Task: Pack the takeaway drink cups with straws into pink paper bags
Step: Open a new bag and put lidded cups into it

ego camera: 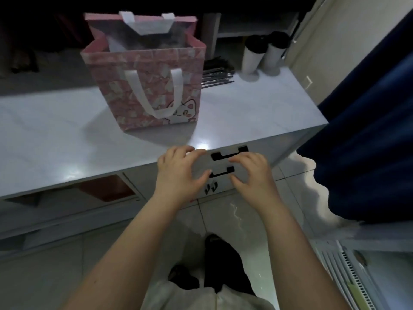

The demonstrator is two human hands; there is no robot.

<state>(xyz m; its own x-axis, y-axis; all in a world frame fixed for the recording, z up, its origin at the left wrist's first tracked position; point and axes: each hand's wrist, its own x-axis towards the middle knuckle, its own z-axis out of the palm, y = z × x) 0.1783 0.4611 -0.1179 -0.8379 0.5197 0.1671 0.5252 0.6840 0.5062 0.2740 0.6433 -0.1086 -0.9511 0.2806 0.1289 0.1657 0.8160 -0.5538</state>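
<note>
A pink paper bag (143,90) with white handles and a cat print stands open on the pale table (55,135). Behind it to the right stand two white takeaway cups with black lids (252,54) (273,52). A pile of dark wrapped straws (216,76) lies beside them. At the table's front edge, my left hand (176,173) and my right hand (254,175) hold a flat white card with black slots (221,165) between them, each pinching one side. The bag's inside is dark and I cannot make out its contents.
A dark blue curtain (368,142) hangs at the right, close to the table's corner. White shelving (245,25) stands behind the cups. Below the tabletop are open compartments (105,189), and a tiled floor lies under my feet.
</note>
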